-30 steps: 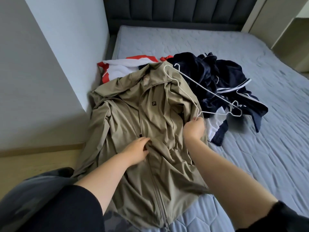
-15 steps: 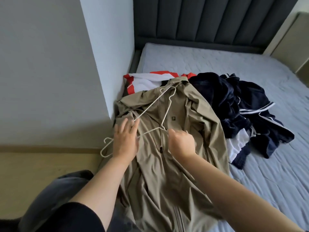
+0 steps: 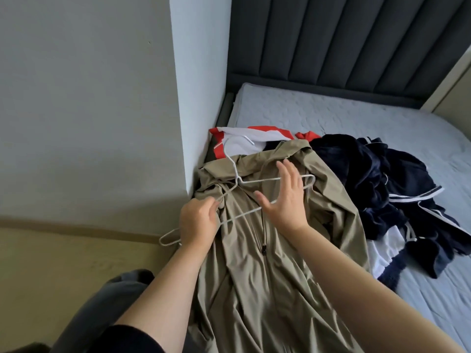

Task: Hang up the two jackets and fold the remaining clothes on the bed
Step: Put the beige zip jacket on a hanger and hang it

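Left hand [image 3: 197, 225] pinching hanger [image 3: 254, 184] over jacket [image 3: 267, 263], right hand [image 3: 285, 200] spread wide; risk of wire snagging collar.

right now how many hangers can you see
1, a white wire hanger lying on the tan jacket. The left hand grips its lower arm; the right hand lies open over it. Others may be hidden under the clothes.

No readable text

No lettering, brand mark, number or sign is showing legibly anywhere in the head view; the chest of the khaki jacket [image 3: 254, 289] is lying covered by folds and the hands, and nothing printed is appearing on the other clothes.
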